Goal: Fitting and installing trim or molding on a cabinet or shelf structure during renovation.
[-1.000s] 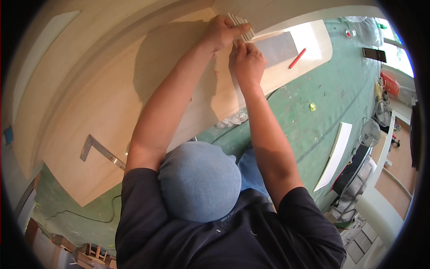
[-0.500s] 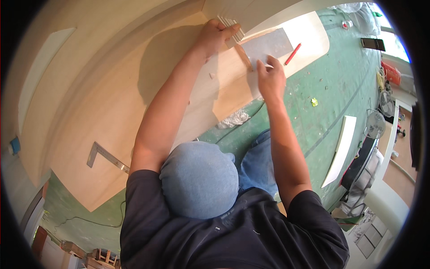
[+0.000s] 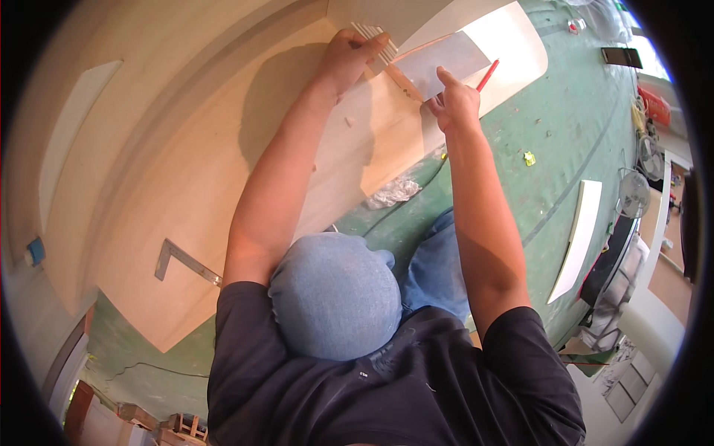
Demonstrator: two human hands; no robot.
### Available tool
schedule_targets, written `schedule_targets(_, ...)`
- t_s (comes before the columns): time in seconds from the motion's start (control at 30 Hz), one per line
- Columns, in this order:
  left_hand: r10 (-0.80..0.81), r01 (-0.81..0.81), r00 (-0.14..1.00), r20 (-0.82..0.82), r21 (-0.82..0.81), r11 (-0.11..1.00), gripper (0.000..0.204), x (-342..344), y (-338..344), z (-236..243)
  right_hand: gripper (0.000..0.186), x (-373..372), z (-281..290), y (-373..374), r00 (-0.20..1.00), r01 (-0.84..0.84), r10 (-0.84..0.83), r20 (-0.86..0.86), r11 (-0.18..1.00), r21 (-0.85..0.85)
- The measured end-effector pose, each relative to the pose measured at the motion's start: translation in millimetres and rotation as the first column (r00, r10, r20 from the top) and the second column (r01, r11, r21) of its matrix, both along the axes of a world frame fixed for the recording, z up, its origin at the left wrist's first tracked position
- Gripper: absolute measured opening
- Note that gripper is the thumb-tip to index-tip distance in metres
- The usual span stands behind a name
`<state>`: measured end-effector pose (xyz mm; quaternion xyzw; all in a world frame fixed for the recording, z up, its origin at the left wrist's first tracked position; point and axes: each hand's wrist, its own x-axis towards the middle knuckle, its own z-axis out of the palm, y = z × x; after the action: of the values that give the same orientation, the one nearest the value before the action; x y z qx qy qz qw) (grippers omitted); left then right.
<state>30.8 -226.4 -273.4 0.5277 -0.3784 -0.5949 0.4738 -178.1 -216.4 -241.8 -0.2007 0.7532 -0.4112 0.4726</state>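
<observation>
The left hand (image 3: 348, 61), in the upper middle of the frame, is closed on a pale ribbed piece (image 3: 378, 43), pinching it between thumb and fingers. The visible part of this piece slants from upper left to lower right, and the hand covers some of it. Just to its right lies a grey plate (image 3: 450, 63), its long axis rising from lower left to upper right, towards the bright upper right end of the pale board (image 3: 216, 193). A narrow orange-brown strip (image 3: 404, 82) runs along the plate's left short side, sloping down to the right.

The right hand (image 3: 455, 102) is at the plate's lower right edge, thumb and fingers parted, one digit extended up over the grey surface; I cannot tell whether it grips the plate. Just beside it, a red pencil (image 3: 489, 74) slants from lower left to upper right; which end is the tip is unclear.

Towards the lower left of the frame, a metal square (image 3: 192, 264) lies on the board with its corner to the upper left and its longer visible arm running down to the right.
</observation>
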Motion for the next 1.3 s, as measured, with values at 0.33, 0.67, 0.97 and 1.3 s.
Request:
schedule_targets(0.33, 0.030, -0.029, 0.999, 0.016, -0.012, 0.999, 0.048, 4, -2, -7, 0.053, 28, 26, 8, 0.899, -0.387, 0.339, -0.278, 0.911, -0.140)
schedule_targets(0.67, 0.037, -0.038, 0.998, -0.056, -0.018, 0.999, 0.049, 11, -6, -18, 0.086, 49, -15, 43, 0.642, -0.717, 0.382, -0.664, 0.606, -0.344)
schedule_targets(0.97, 0.040, -0.040, 0.999, -0.006, -0.040, 0.998, 0.049, 20, -13, -17, 0.074, 64, -35, 40, 0.657, -0.644, 0.188, -0.730, 0.643, -0.414)
schedule_targets(1.3, -0.177, 0.155, 0.972, -0.156, -0.147, 0.977, 0.032, 9, -5, 1, 0.097, 53, -43, 27, 0.549, -0.720, 0.245, -0.800, 0.625, -0.303)
